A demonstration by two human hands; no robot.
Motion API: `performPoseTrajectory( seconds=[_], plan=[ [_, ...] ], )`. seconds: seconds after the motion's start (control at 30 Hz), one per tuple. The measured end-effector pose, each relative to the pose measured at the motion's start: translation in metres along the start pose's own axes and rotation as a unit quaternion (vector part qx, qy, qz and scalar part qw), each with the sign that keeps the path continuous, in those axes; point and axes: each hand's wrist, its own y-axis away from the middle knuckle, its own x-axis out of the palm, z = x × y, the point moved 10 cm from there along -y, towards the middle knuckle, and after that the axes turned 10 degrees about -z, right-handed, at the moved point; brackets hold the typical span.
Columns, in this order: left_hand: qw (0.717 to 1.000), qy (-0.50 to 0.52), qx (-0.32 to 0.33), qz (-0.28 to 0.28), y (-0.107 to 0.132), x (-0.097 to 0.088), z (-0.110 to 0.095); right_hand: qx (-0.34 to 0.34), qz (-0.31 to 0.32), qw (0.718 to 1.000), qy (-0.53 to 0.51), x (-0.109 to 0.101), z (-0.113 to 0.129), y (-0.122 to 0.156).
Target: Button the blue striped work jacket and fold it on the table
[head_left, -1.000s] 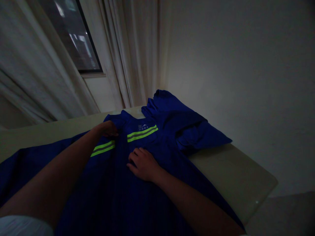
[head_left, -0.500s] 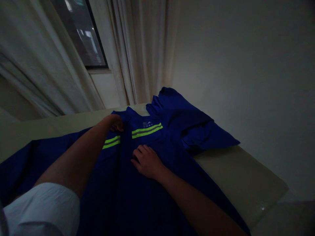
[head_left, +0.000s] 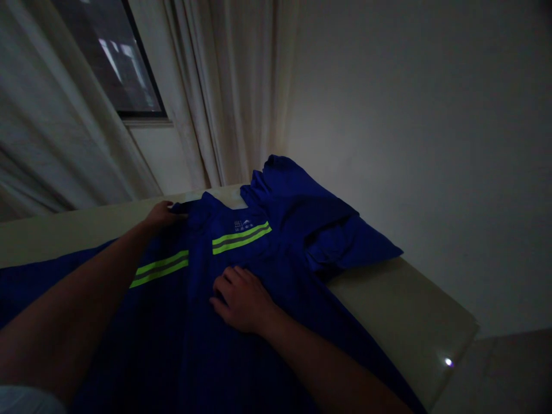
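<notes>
A pale, soft-looking sleeve [head_left: 26, 401] shows low on the left arm [head_left: 73, 305]. The right forearm [head_left: 328, 362], left hand [head_left: 161, 215] and right hand [head_left: 241, 299] are bare.

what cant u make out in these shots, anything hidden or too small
Head view only:
The chest logo on the blue work jacket is too small to read.
The jacket's lower hem is cut off by the bottom edge.
The fabric under the right hand is hidden by that hand.
The scene outside the window is blurred.
</notes>
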Motion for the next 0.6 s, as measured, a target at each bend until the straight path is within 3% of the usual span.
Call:
performPoseTrajectory(
  seconds=[0.07,0.17,0.23,0.3,0.33,0.37,0.4,0.5,0.53,0.6],
  plan=[
    [0.998,0.058,-0.008,0.022,0.007,-0.007,-0.003,0.0,-0.002,1.0,-0.004,0.0,-0.001,0.0],
    [0.989,0.136,0.045,0.029,0.022,-0.04,-0.019,-0.002,-0.009,1.0,-0.013,-0.001,-0.001,0.0],
    [0.979,0.115,0.103,0.136,0.041,-0.044,-0.033,-0.004,-0.013,1.0,-0.018,-0.001,-0.001,0.0],
    [0.944,0.019,0.144,0.298,0.074,-0.03,-0.035,-0.005,-0.015,1.0,-0.017,-0.001,-0.001,0.0],
    [0.923,-0.032,0.154,0.351,0.09,-0.023,-0.034,-0.005,-0.016,1.0,-0.015,-0.001,-0.001,-0.001],
    [0.914,-0.069,0.163,0.364,0.1,-0.019,-0.034,-0.005,-0.018,1.0,-0.013,-0.001,-0.001,-0.001],
    [0.923,-0.086,0.173,0.331,0.104,-0.016,-0.039,-0.005,-0.019,1.0,-0.011,-0.001,-0.001,-0.001],
    [0.961,-0.058,0.248,0.103,0.11,-0.014,-0.069,-0.014,-0.016,1.0,-0.007,0.0,0.002,0.0],
    [0.955,-0.048,0.285,0.061,0.12,-0.004,-0.077,-0.018,-0.018,1.0,-0.008,0.0,0.003,0.001],
    [0.941,-0.068,0.326,0.053,0.14,0.029,-0.081,-0.019,-0.036,0.999,-0.017,-0.005,0.004,0.002]
  ],
)
